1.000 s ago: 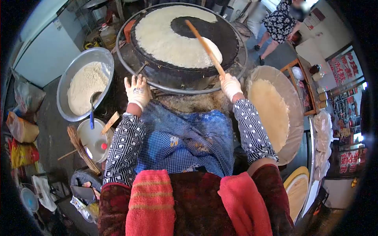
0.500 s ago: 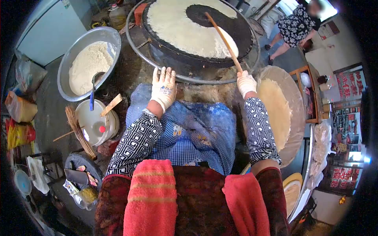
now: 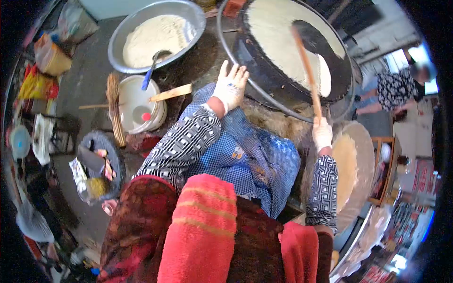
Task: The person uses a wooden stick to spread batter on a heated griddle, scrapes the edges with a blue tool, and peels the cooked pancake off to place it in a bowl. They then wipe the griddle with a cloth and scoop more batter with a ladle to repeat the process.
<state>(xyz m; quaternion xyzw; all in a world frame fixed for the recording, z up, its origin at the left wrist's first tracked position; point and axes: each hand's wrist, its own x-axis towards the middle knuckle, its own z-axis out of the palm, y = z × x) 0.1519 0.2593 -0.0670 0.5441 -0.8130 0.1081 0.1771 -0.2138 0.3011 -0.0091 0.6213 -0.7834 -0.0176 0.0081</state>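
Head camera: a gloved right hand (image 3: 322, 133) closes around the near end of a wooden stick (image 3: 309, 70), while the gloved left hand (image 3: 230, 87), empty and with fingers spread, is held above a blue checked apron (image 3: 273, 155), close to the metal ring (image 3: 258, 89) around a round griddle; whether it touches the ring cannot be told. The stick extends over the dark griddle (image 3: 328, 45), where pale batter (image 3: 271, 28) covers much of the surface and a curved patch lies bare. Just beside the right hand, a lined round tray (image 3: 363, 198) holds a pale, thin sheet (image 3: 348, 165).

Left of the griddle, a wide metal basin (image 3: 113, 45) contains a pale mixture (image 3: 155, 42) and a blue-handled ladle (image 3: 147, 78). Near it on the dark floor (image 3: 94, 122) stands a white bucket (image 3: 160, 113), a flat piece of wood (image 3: 172, 93) across its rim and a bundled brush (image 3: 114, 104) at its side. Across the room, a person in a patterned garment (image 3: 396, 89) stands beyond the griddle.

The stick's long axis runs away from the wearer, leaning left, its blurred far tip at the edge of the bare patch.
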